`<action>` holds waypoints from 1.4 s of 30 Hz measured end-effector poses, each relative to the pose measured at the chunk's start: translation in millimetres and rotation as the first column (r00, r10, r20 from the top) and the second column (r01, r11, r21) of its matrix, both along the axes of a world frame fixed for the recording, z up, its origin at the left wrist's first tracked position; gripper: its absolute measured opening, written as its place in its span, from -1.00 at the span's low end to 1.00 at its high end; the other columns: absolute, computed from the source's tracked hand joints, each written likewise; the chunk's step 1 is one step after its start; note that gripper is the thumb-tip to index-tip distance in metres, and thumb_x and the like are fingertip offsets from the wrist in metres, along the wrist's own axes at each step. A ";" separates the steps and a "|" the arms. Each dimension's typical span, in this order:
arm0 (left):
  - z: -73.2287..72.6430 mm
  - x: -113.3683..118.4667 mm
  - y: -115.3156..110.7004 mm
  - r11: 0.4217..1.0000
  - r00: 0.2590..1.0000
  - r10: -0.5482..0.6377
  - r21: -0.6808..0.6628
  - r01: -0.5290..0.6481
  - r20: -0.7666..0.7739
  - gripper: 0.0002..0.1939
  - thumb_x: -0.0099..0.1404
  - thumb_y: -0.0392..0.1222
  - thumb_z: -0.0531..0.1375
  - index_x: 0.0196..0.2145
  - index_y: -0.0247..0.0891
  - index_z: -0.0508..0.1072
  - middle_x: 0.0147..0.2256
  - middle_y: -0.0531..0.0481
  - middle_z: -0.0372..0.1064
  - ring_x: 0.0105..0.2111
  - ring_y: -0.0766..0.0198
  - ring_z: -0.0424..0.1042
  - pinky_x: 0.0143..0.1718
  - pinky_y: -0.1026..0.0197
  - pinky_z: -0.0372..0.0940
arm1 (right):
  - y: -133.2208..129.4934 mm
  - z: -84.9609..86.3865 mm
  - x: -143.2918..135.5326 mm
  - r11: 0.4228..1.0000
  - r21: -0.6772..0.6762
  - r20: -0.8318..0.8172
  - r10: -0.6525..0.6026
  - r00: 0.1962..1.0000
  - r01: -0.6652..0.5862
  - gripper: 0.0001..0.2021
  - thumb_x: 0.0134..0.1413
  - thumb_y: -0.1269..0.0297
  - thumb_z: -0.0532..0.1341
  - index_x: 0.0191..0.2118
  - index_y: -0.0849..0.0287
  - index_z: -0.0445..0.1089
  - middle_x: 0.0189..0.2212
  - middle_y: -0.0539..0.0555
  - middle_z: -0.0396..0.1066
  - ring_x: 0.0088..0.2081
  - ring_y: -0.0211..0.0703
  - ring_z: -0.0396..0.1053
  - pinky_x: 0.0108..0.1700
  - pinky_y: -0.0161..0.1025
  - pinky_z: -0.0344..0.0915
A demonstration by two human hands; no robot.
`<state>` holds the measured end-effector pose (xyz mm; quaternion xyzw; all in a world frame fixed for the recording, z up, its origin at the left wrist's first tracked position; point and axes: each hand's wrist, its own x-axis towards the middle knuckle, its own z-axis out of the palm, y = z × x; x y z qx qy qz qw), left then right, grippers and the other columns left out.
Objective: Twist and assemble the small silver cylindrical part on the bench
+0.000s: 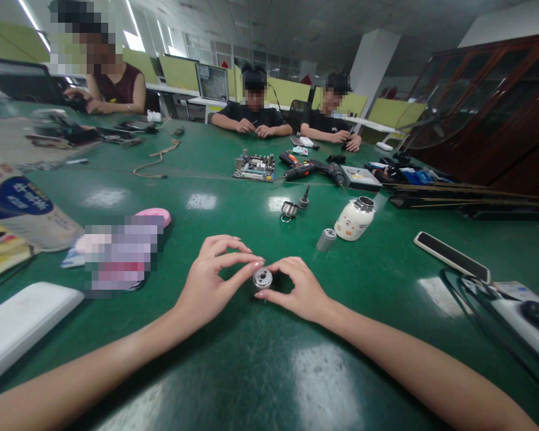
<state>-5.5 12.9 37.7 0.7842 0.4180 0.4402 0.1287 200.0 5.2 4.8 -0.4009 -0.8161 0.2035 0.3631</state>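
A short silver metal cylinder [263, 278] with holes in its top face stands upright on the green table [233, 371]. My right hand [299, 290] grips it from the right, with the thumb in front and the index finger behind. The thumb and index fingertips of my left hand [211, 272] come together at its upper left rim; whether something tiny lies between them is hidden. That hand's other fingers stay loosely extended. Beyond my right hand stands a similar silver cylinder [326, 239], beside a cream cartoon-printed bottle [354, 220] without its lid.
Farther back lie a metal cap with a ring [289, 209], a dark narrow fitting [304, 197], a circuit board [254, 167] and power drills [300, 170]. A phone [451, 256] and cables are at right; a white case [27, 323] is at left. Several people sit across the table.
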 end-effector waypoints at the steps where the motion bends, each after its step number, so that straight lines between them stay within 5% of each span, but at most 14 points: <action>1: -0.2 -2.3 2.8 0.999 0.999 0.042 0.009 -0.042 0.000 -0.78 0.30 0.05 0.20 -0.28 -0.02 0.61 -0.28 0.01 0.47 -0.10 0.12 0.31 0.03 -0.01 0.23 | 0.1 0.0 -0.1 1.000 -0.008 0.000 -0.006 1.000 0.006 -0.65 -0.06 0.00 0.41 -0.21 0.08 0.42 -0.29 0.00 0.52 -0.23 -0.09 0.41 -0.08 -0.12 0.21; 5: -14.6 -12.4 16.8 0.987 0.983 0.151 -0.047 -0.156 -0.102 -0.73 0.28 0.13 0.20 -0.31 0.00 0.63 -0.26 -0.02 0.46 -0.09 0.06 0.26 0.03 -0.09 0.19 | 0.5 0.5 -0.3 0.999 -0.046 0.001 -0.004 1.000 0.004 -0.67 -0.07 0.02 0.42 -0.24 0.07 0.41 -0.30 -0.02 0.50 -0.24 -0.11 0.39 -0.10 -0.14 0.20; 9: -33.4 -17.4 24.8 0.967 0.954 0.126 -0.182 -0.179 -0.271 -0.82 0.24 0.08 0.25 -0.33 0.05 0.64 -0.16 -0.04 0.44 -0.03 0.00 0.20 0.05 -0.19 0.13 | 1.1 1.0 -0.8 0.996 -0.091 -0.020 -0.006 1.000 0.005 -0.66 -0.11 0.04 0.45 -0.26 0.08 0.42 -0.33 -0.04 0.48 -0.26 -0.13 0.38 -0.16 -0.18 0.19; 14: -38.6 -18.2 25.8 0.964 0.946 0.116 -0.195 -0.180 -0.303 -0.83 0.20 0.04 0.29 -0.25 0.06 0.62 -0.08 -0.06 0.42 0.01 -0.05 0.16 0.05 -0.22 0.12 | 2.1 1.3 -1.0 0.993 -0.116 -0.032 0.000 0.999 -0.004 -0.67 -0.13 0.08 0.46 -0.27 0.09 0.43 -0.31 -0.04 0.49 -0.24 -0.12 0.38 -0.17 -0.19 0.18; 18: -33.5 -17.0 24.7 0.976 0.958 0.116 -0.151 -0.159 -0.262 -0.82 0.24 0.05 0.25 -0.31 0.03 0.63 -0.12 -0.06 0.45 -0.01 -0.03 0.18 0.04 -0.21 0.13 | 2.2 1.6 -0.9 0.991 -0.133 -0.031 0.000 1.000 -0.005 -0.66 -0.14 0.09 0.47 -0.27 0.08 0.42 -0.31 -0.04 0.48 -0.24 -0.13 0.38 -0.16 -0.19 0.19; 26: 0.2 -3.8 1.8 1.000 0.995 0.003 0.016 -0.001 -0.100 -0.82 0.30 0.00 0.21 -0.31 -0.01 0.62 -0.16 -0.01 0.48 -0.02 0.06 0.25 0.09 -0.09 0.18 | 2.3 -0.5 -0.8 0.995 -0.097 -0.031 0.023 0.999 -0.026 -0.68 -0.06 0.10 0.43 -0.22 0.09 0.40 -0.29 -0.03 0.48 -0.25 -0.15 0.38 -0.16 -0.20 0.21; 35: -4.6 -1.0 0.5 0.994 0.987 -0.111 -0.021 0.109 -0.114 -0.86 0.30 -0.04 0.23 -0.25 0.08 0.62 -0.15 0.00 0.48 -0.03 0.05 0.24 0.05 -0.10 0.22 | 2.5 -2.8 -0.8 0.996 -0.084 -0.036 0.023 0.999 -0.026 -0.69 -0.03 0.08 0.41 -0.21 0.08 0.41 -0.29 -0.02 0.48 -0.25 -0.15 0.37 -0.17 -0.20 0.22; 42: 6.3 2.0 -5.1 0.978 0.972 -0.198 -0.094 0.187 -0.127 -0.80 0.32 -0.09 0.18 -0.16 0.00 0.59 -0.14 -0.03 0.49 -0.05 0.07 0.27 0.03 -0.06 0.24 | 2.2 -1.1 -0.8 0.996 -0.080 -0.037 0.024 0.999 -0.027 -0.71 -0.01 0.11 0.40 -0.21 0.09 0.41 -0.29 -0.02 0.48 -0.25 -0.15 0.38 -0.18 -0.20 0.23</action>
